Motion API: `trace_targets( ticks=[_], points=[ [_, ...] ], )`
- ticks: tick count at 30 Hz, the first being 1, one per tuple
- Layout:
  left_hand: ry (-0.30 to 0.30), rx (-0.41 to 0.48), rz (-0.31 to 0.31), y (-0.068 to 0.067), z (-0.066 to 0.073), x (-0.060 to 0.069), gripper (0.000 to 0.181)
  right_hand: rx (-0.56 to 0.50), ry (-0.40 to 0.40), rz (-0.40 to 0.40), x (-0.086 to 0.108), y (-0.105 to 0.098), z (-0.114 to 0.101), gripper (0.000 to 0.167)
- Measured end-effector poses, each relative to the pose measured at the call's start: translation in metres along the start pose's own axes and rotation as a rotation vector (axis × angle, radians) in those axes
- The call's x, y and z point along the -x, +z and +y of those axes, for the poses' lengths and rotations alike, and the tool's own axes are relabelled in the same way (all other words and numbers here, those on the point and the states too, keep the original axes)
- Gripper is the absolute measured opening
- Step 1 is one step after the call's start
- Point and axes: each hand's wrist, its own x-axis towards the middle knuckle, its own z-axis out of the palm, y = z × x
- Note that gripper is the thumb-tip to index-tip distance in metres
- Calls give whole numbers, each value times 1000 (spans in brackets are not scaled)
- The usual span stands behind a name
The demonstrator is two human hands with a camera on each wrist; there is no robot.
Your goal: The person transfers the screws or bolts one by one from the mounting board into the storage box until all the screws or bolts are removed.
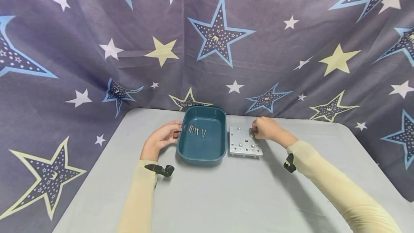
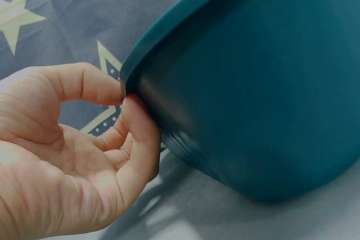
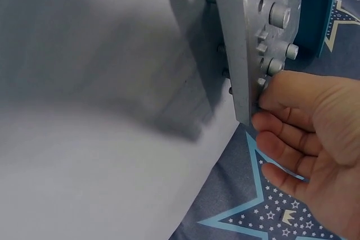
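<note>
At the left wall of a teal plastic bin (image 1: 225, 136), my left hand (image 1: 161, 136) pinches the rim between thumb and fingers. Several slim metal bolts (image 1: 196, 131) lie on the bin's floor. To the bin's right is a silver metal plate (image 1: 237, 138) with holes and upright bolt heads (image 3: 280, 15); threaded ends stick out underneath. My right hand (image 1: 268, 129) is at the plate's far right corner, its thumb and index finger pinching a small bolt against the top face. The fingers mostly hide that bolt in the right wrist view, where the other fingers (image 3: 287, 139) curl beside the plate's edge.
Everything stands on a pale grey table (image 1: 207, 197) with rounded far corners. Behind its far edge hangs a dark curtain (image 1: 278, 71) with a star print, close to both hands. A narrow gap separates the bin from the plate.
</note>
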Motion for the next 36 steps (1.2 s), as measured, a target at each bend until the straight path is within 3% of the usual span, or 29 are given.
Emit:
trace_targets(
  ticks=[7,14,27,36],
  points=[
    [61,-12,-87,-3,-1,4,28,2,6,-3,0,1,1,17],
    [-3,-14,8,0,0,1,33,17,-1,8,0,3,2,17],
    [-14,-2,21,2,1,3,33,42,22,7,-2,5,1,17],
    [-12,7,19,2,3,3,29,47,-6,53,0,6,1,23]
  ],
)
